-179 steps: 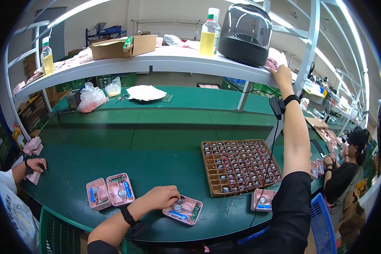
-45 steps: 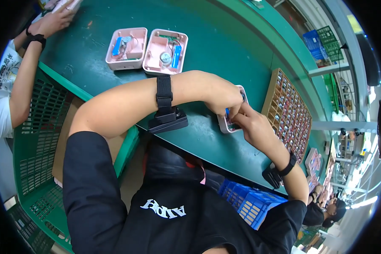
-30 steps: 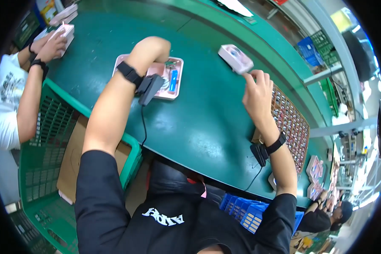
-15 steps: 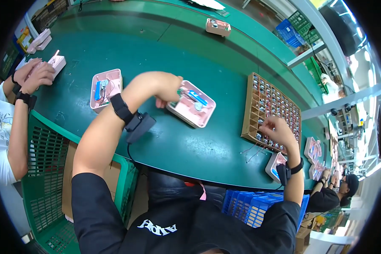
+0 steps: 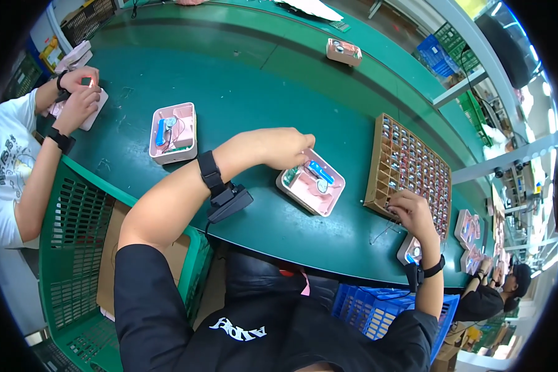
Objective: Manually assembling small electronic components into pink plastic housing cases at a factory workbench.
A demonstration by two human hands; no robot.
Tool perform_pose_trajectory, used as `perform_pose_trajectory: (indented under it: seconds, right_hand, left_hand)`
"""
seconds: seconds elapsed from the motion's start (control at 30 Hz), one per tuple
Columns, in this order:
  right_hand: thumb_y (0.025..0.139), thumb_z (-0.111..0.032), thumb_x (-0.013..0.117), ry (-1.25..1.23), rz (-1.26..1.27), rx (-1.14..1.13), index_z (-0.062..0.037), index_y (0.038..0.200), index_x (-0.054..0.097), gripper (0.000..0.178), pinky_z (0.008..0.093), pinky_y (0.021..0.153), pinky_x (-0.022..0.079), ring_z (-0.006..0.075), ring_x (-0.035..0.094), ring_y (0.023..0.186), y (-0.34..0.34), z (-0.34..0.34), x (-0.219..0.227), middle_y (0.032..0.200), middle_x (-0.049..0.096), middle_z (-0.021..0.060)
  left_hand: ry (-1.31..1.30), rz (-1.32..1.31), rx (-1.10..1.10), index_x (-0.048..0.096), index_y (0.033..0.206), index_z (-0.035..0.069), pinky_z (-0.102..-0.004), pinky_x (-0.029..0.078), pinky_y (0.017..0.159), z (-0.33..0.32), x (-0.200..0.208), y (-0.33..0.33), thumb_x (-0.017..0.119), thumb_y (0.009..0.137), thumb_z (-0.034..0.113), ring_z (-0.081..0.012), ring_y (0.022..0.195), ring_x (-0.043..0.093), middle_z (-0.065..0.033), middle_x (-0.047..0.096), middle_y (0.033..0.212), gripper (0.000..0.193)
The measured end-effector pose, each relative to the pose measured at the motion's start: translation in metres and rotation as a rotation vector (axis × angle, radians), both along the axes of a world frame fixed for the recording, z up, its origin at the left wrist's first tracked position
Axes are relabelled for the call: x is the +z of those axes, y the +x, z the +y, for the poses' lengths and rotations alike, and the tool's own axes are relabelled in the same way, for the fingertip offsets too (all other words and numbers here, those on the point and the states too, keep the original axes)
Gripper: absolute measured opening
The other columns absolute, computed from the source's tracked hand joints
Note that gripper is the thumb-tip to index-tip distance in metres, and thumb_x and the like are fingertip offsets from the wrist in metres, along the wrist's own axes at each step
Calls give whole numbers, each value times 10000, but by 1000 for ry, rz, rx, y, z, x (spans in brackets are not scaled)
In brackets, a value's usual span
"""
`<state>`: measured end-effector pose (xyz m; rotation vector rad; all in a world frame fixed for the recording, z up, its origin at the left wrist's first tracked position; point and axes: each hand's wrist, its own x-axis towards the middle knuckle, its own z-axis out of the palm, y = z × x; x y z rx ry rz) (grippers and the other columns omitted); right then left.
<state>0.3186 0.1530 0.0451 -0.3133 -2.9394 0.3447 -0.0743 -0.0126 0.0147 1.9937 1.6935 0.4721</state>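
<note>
My left hand (image 5: 289,149) curls closed on a corner of the pink housing (image 5: 305,188); my right hand (image 5: 415,215) bunches at the partitioned cardboard tray (image 5: 376,155), catch unclear. Loose wires (image 5: 384,229) just below that pinch could snag if dragged.

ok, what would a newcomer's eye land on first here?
Probably the divided cardboard tray of small parts, right of centre on the green table, with the right hand at its near edge. Next, the open pink case at the left hand, mid-picture, a blue cylinder inside.

White lettering (image 5: 237,330) on black shirt (image 5: 254,310), dark print (image 5: 12,175) on white shirt (image 5: 6,214).
</note>
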Motion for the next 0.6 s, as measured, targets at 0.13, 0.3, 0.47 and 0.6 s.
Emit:
perform_pose_trajectory:
  seconds: [0.13,0.3,0.47,0.6]
  right_hand:
    - [950,-29,655,-246,187,-117,-17,1129,600,188,323,624,536,211,662,721,-2,2,-5,1009,718,126]
    - [1090,-144,528,-857,489,-315,-34,1041,519,120,231,559,507,102,597,644,-40,-38,23,1036,704,141]
    - [1106,-205,517,-1102,491,-164,-58,1065,482,157,228,560,521,108,591,653,-74,-71,24,1047,684,177]
    - [1092,-242,555,-1132,514,-58,-40,1048,497,215,237,581,527,129,618,708,-91,-83,13,1070,698,203]
  left_hand:
    - [-120,40,-71,648,1189,19,-497,553,833,-1,5,7,614,967,301,-421,938,708,-239,732,923,361]
    - [-337,146,-106,675,1136,39,-457,569,791,-10,12,18,642,934,283,-350,921,726,-214,741,905,319]
    - [-280,106,-150,632,1178,46,-427,584,719,-11,4,18,694,878,261,-295,824,741,-167,736,814,374]
    - [789,130,12,590,1221,30,-443,588,696,-2,-16,33,739,868,269,-309,784,747,-154,746,806,451]
